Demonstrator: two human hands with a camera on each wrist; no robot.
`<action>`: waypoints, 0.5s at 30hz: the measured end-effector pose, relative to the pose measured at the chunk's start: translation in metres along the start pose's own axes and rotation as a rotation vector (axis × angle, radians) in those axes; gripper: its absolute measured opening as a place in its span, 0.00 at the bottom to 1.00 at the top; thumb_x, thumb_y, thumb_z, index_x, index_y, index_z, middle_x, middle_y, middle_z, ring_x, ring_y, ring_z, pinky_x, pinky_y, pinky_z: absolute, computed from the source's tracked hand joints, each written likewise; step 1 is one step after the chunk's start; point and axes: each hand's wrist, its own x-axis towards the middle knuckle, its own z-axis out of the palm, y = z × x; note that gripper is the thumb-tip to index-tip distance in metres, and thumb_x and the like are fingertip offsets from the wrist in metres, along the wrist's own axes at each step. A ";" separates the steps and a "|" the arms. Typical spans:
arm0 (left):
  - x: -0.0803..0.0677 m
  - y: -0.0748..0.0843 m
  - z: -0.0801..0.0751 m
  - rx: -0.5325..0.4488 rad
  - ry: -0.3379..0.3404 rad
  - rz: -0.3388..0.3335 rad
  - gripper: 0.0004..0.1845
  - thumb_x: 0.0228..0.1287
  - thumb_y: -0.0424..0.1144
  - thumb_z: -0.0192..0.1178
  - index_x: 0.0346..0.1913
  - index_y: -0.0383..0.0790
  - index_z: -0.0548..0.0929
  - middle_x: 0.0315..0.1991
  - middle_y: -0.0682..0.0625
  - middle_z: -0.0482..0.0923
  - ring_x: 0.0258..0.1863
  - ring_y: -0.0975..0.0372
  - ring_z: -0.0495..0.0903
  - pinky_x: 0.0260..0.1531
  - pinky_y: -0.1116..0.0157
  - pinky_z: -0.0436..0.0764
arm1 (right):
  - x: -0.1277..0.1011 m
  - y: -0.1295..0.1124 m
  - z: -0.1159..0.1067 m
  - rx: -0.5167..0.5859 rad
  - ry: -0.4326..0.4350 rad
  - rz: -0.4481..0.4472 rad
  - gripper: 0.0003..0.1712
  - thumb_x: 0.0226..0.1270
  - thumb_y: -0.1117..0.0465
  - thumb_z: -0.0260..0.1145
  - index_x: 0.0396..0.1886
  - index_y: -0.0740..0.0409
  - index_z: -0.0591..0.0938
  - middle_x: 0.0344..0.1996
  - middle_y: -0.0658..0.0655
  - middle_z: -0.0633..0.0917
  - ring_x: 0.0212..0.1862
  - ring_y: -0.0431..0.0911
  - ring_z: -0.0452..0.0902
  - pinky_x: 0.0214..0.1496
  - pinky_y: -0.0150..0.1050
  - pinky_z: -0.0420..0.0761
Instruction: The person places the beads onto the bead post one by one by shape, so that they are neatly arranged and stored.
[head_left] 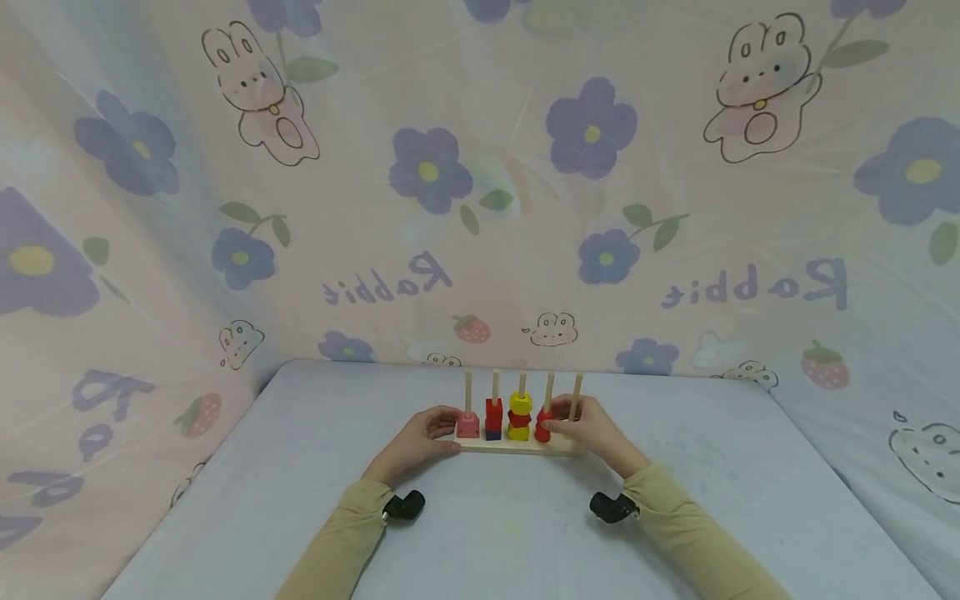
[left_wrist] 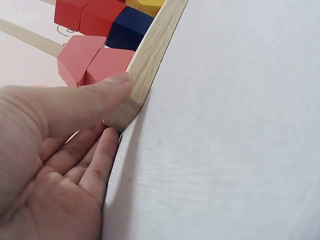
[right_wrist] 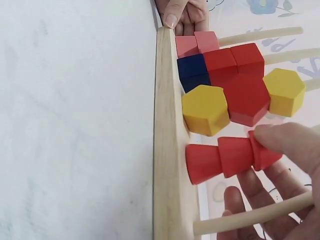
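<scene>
A wooden peg stacker stands on the table, its long base [head_left: 517, 448] crosswise before me. My left hand [head_left: 420, 437] holds the base's left end, thumb at the front edge and fingers round the end, beside two pink blocks [left_wrist: 95, 62]. At the fourth peg, my right hand [head_left: 596, 429] pinches the topmost red block [right_wrist: 265, 155] between thumb and fingers. Below it, two tapered red blocks [right_wrist: 202, 162] are stacked on that peg. The bare fifth peg [right_wrist: 255, 215] passes in front of the right fingers in the right wrist view.
On the second peg sit red blocks [right_wrist: 235, 60] over a dark blue block [right_wrist: 192, 70]. The third peg carries a red hexagonal block [right_wrist: 247, 97] between yellow hexagonal blocks [right_wrist: 205, 107]. A patterned curtain [head_left: 517, 250] hangs behind the white table [head_left: 510, 533].
</scene>
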 end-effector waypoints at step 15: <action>0.011 -0.029 -0.002 -0.001 0.012 -0.022 0.30 0.55 0.28 0.69 0.62 0.35 0.72 0.59 0.42 0.72 0.58 0.51 0.73 0.59 0.58 0.73 | -0.017 0.003 -0.009 -0.067 -0.045 -0.123 0.24 0.61 0.64 0.69 0.55 0.69 0.76 0.46 0.65 0.82 0.48 0.56 0.79 0.54 0.52 0.79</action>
